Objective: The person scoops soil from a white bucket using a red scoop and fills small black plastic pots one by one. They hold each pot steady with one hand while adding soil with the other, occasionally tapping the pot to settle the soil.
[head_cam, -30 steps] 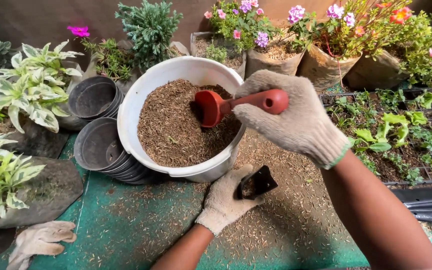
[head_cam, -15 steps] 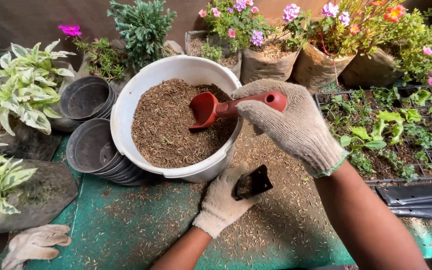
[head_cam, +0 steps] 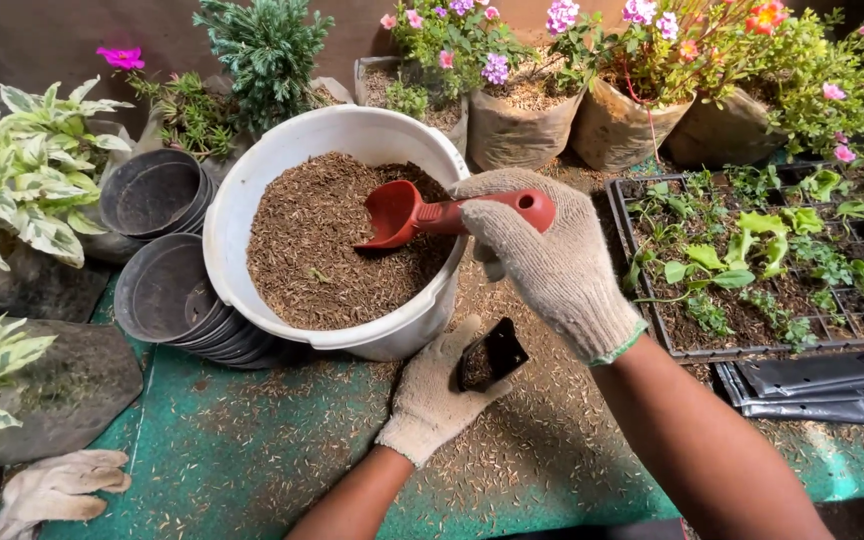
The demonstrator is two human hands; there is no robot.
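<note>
Red scoop (head_cam: 422,213) rests blade-down on the brown husk mix in the white bucket (head_cam: 252,190), its handle gripped by the gloved right hand (head_cam: 547,260), while the gloved left hand (head_cam: 437,395) holds 1 small black pot (head_cam: 490,355) just below the bucket.
</note>
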